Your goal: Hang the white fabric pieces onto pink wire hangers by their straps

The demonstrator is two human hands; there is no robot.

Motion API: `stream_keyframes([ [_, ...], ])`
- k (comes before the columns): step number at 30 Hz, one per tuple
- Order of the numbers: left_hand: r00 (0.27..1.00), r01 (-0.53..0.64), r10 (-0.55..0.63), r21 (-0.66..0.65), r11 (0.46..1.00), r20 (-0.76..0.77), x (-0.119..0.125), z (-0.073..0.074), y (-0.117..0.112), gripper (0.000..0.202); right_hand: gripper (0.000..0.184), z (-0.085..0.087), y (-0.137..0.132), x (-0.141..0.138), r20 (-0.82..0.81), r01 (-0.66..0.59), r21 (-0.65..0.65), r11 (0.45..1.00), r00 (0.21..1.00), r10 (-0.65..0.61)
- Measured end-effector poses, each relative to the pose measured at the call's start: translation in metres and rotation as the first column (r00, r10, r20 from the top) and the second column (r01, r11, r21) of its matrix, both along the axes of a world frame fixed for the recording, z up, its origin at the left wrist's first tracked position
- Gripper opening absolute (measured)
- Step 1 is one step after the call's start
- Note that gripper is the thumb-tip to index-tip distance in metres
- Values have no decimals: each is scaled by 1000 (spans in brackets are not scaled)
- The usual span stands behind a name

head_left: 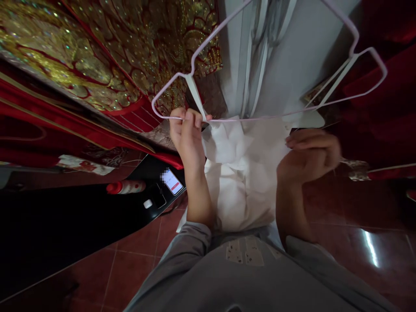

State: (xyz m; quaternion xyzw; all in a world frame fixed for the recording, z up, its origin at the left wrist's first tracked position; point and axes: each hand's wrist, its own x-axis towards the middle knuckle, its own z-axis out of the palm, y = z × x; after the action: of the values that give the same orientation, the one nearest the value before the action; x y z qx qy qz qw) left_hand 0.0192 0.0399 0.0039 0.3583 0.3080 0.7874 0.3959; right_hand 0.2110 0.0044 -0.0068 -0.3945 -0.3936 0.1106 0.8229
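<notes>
A pale pink clothes hanger (pixel 273 116) spans the upper middle of the head view, with white straps looped over it at both ends. My left hand (pixel 187 132) is closed around its lower bar, at the foot of the left strap (pixel 196 96). Below the bar hangs a creased white garment (pixel 240 186), reaching down in front of my body. My right hand (pixel 308 154) is at the garment's upper right edge, slightly blurred, its fingers bent and pinched together at the cloth. The right strap (pixel 336 82) hangs over the hanger above that hand.
Red garments with gold sequins (pixel 97 56) hang at the left; dark red cloth (pixel 383 95) hangs at the right. On a black table (pixel 81 234) lie a lit phone (pixel 172 181), a dark phone (pixel 157 196), a small white case (pixel 147 203) and a red-capped bottle (pixel 126 187).
</notes>
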Motion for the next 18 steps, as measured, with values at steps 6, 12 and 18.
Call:
stream_keyframes([
  [6,997,-33,28,-66,997,-74,2,2,-3,47,33,0,6,-7,-340,-709,-352,612,706,622],
  [12,999,18,-20,-66,998,-34,7,0,-12,40,49,12,23,5,-476,-744,-73,664,611,632],
  [18,997,16,-22,-84,996,-71,6,-11,-23,20,47,1,23,6,-444,-768,-77,636,598,668],
])
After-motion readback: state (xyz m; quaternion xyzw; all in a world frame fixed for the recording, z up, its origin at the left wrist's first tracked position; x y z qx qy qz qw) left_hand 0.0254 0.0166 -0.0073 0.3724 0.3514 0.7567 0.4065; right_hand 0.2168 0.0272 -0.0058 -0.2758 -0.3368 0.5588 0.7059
